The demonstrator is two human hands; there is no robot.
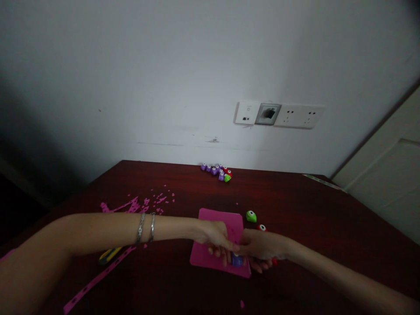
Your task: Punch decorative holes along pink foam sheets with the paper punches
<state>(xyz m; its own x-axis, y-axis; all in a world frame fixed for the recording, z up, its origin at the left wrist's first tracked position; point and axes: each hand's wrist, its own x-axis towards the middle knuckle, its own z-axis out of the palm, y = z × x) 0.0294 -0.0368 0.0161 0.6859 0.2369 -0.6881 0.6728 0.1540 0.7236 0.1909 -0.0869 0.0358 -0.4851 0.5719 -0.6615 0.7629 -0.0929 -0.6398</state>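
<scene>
A sheet of pink paper (219, 215) lies on the dark red table. Over its lower right part, both hands meet at a small purple craft punch (236, 260). My left hand (216, 236), its fingers curled, grips the punch from the left, with the index finger on its top. From the right, my right hand (260, 246) closes on the same punch, thumb against it. Whether the paper sits in the punch's slot is hidden by the fingers. A green craft punch (251, 216) stands beside the paper, and a red craft punch (262, 228) is partly behind my right hand.
Several purple, red and green punches (216, 170) cluster by the wall. Pink scraps (160, 200) and a punched pink strip (98, 280) lie at left, near a yellow and dark-handled tool (110, 255) under my left forearm. Sockets (297, 117) are on the wall.
</scene>
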